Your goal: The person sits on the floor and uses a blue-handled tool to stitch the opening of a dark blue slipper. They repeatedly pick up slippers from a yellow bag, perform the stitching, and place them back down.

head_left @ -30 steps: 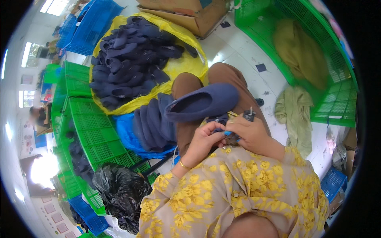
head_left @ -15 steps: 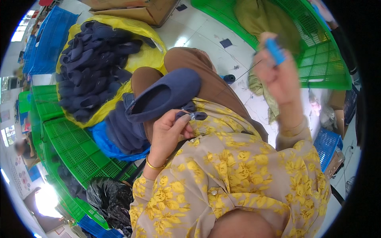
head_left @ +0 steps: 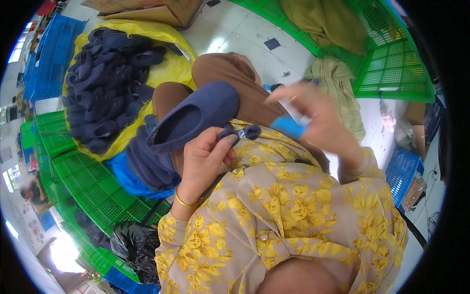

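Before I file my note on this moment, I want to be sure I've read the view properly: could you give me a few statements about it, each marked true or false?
1. The left hand pinches a small, dark blue, bow-shaped piece. True.
2. The right hand is gripping the yellow sack. False: the right hand, motion-blurred, is well apart from the yellow sack.
3. The shoe beside the left hand is bright red. False: that shoe is dark blue.
4. The gold bracelet is on the left wrist. True.
5. Olive cloth lies in the green crate at upper right. True.
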Motion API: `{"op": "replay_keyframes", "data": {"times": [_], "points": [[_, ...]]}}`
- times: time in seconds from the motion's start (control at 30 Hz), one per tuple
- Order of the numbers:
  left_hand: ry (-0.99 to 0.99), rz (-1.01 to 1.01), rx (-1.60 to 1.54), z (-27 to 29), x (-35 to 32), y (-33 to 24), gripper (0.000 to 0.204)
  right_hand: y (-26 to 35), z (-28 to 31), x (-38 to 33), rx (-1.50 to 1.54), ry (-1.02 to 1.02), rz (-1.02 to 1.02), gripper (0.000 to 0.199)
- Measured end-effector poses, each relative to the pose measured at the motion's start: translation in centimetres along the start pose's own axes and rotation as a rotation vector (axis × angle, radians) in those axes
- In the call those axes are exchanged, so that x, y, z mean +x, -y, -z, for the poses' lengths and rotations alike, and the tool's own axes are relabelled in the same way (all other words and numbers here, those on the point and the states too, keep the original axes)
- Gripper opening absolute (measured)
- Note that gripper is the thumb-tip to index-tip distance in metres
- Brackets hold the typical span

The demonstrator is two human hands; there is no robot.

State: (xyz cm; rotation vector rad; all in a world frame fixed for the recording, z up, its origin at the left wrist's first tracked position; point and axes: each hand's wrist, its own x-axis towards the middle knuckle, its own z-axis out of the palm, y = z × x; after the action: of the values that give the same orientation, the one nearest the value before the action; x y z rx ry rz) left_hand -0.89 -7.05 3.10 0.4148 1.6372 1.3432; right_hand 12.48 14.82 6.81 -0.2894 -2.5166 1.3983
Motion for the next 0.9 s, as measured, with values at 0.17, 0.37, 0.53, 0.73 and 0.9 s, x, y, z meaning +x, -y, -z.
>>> {"op": "replay_keyframes", "data": {"times": [0.17,0.37,0.53,0.73,0.9], "points": [[-0.057,-0.132,0.230,0.2,0.2,-0.3,0.011,-1.8,-4.8,0.0,-0.308,0.098,0.200,0.030],[-0.350,-0.221,0.480,4.5,3.0,1.3,0.021,-3.2,-7.0,2.7,0.478,0.042,-0.432,0.013],[-0.204,0.208,-0.275,3.3,3.2,1.0,0.021,-3.5,-9.3,4.4,0.520,0.099,-0.504,0.013],[-0.259,0.227,-0.661,1.9,2.9,3.2,0.013,-3.4,-9.3,4.3,0.390,0.156,-0.577,0.014],[-0.270,0.204,-0.692,1.3,3.0,3.0,0.012,-3.7,-9.9,3.8,0.357,0.077,-0.532,0.015]]}}
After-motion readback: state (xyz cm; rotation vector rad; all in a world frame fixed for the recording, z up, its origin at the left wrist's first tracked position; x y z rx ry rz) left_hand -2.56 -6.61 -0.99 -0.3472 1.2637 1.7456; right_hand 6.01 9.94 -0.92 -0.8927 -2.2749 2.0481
